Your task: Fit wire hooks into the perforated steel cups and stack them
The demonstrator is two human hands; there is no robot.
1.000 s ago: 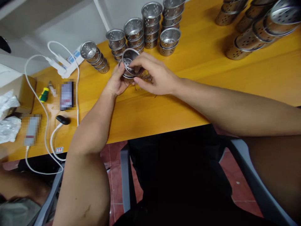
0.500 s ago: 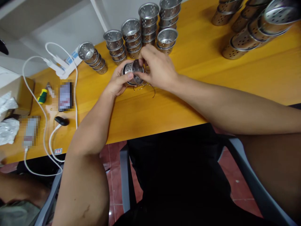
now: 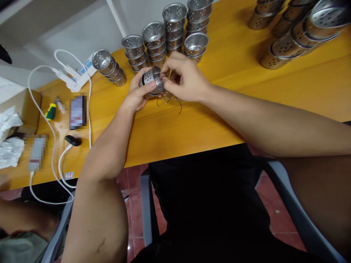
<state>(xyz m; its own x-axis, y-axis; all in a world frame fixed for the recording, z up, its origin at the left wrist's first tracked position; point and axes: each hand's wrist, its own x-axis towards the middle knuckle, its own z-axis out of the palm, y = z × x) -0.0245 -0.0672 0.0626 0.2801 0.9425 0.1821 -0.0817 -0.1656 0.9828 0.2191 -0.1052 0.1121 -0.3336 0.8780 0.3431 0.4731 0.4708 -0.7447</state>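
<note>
My left hand (image 3: 139,92) is wrapped round a perforated metal cup (image 3: 150,77), tilted with its side toward me and the thumb across it. At the cup's right end, my right hand (image 3: 183,77) is closed in a pinch. Whatever lies between its fingertips is too small to make out. Several thin curved wires (image 3: 170,98) lie on the table just below the two hands. Behind them stand stacks of similar perforated cups (image 3: 154,34), the nearest being a short stack (image 3: 195,45) beyond my right hand.
More stacked cups (image 3: 285,42) stand at the right. To the left are a power strip (image 3: 83,75) with white cables, a phone (image 3: 77,112), a green-yellow screwdriver handle (image 3: 51,111) and a cardboard box (image 3: 32,109). The table's front edge runs before my lap. Another person's leg (image 3: 26,217) shows lower left.
My right hand has drawn its fingertips together at the cup's edge, where the thumb was spread against the cup before. The cup has turned slightly in my left hand.
</note>
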